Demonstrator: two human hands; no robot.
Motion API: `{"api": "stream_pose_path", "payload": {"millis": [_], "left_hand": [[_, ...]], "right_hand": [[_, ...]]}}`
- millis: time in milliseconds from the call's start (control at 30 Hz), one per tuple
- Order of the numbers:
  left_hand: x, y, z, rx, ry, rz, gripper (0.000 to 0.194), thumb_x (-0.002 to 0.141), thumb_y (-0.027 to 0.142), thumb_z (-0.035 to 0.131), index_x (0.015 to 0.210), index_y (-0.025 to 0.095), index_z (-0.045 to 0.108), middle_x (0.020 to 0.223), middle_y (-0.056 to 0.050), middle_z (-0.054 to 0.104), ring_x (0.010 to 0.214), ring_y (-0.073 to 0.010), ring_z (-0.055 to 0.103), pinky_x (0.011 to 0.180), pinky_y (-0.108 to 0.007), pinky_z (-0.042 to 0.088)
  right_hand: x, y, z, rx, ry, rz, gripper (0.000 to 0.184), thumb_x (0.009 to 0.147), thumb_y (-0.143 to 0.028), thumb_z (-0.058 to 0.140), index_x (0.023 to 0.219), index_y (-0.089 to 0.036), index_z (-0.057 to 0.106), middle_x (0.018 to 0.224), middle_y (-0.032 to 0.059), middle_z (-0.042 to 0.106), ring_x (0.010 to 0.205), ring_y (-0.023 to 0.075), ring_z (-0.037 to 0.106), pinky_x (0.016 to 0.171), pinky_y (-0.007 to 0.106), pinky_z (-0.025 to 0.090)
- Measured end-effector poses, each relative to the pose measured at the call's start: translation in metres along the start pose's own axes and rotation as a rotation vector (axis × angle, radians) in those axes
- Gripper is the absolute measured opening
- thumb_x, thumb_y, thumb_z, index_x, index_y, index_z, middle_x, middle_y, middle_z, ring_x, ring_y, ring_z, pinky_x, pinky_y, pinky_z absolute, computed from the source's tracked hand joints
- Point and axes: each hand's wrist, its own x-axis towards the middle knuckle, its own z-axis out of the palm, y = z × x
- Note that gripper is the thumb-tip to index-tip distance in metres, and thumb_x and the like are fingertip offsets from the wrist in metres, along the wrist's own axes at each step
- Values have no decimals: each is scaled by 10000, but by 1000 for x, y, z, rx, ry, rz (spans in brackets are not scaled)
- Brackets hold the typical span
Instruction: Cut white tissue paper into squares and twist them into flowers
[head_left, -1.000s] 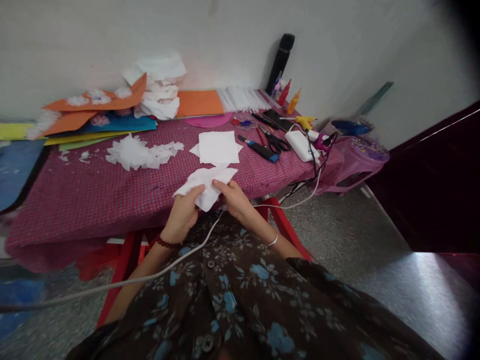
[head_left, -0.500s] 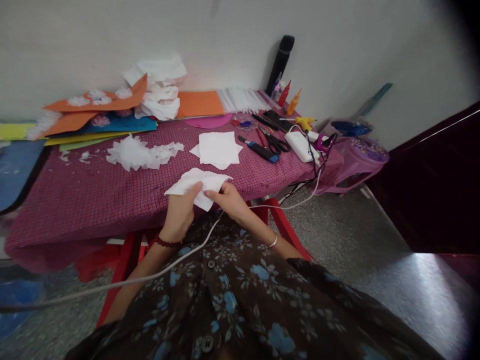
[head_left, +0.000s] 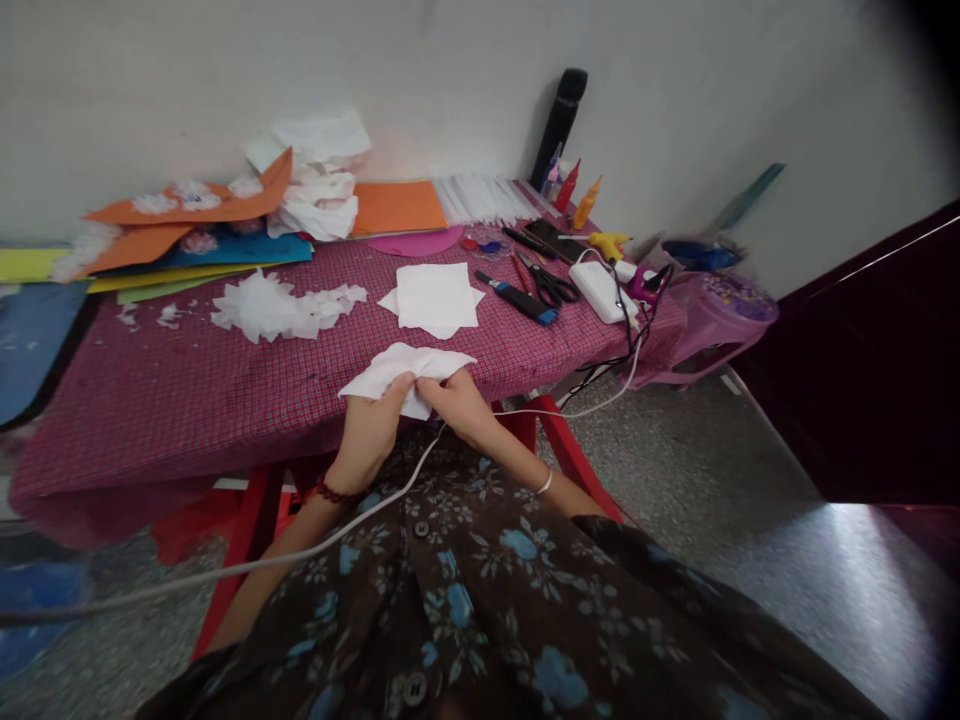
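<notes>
A white tissue paper sheet (head_left: 397, 365) is pinched between both hands at the table's front edge, gathered where the thumbs meet. My left hand (head_left: 373, 425) is closed on its left side, the thumb on top. From the right, my right hand (head_left: 459, 402) grips the same sheet, its thumb touching the other thumb's tip; the fingers beneath are mostly hidden. Just beyond lies a stack of white paper squares (head_left: 437, 297), corners turned against each other like a star. To its left sits a heap of cut, jagged white tissue (head_left: 262, 305).
A box cutter (head_left: 517, 298), black scissors (head_left: 551, 283), a white power strip (head_left: 602, 292) and a yellow glue gun (head_left: 609, 244) lie to the right. Coloured sheets (head_left: 225, 250) fill the back left. A white cable (head_left: 390, 500) runs across my lap.
The thumbs have drawn together on the tissue, bunching its middle. The sheet shifted left, then slightly back right. Things on the table stay put.
</notes>
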Motion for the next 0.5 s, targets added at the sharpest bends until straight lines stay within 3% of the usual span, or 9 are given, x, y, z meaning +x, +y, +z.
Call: {"api": "stream_pose_path", "payload": {"millis": [200, 367, 500], "left_hand": [[2, 8, 6, -201, 27, -195, 350, 561, 238, 893, 850, 113, 738, 888, -76, 763, 854, -213, 717, 914, -369, 563], [1, 11, 8, -227, 33, -200, 355, 561, 224, 897, 859, 114, 738, 907, -72, 768, 863, -211, 721, 915, -360, 572], [0, 14, 5, -236, -14, -277, 326, 611, 203, 873, 890, 109, 734, 939, -83, 766, 878, -224, 723, 900, -365, 587]], "right_hand": [[1, 4, -2, 30, 13, 42, 211, 756, -263, 598, 932, -169, 668, 930, 30, 713, 840, 167, 634, 822, 309, 543], [-1, 9, -3, 129, -14, 96, 307, 755, -394, 688, 955, -163, 669, 979, 63, 720, 831, 164, 652, 806, 305, 552], [-2, 11, -4, 89, -19, 58, 260, 782, -396, 664, 914, -172, 671, 940, 44, 712, 819, 161, 643, 807, 312, 547]]}}
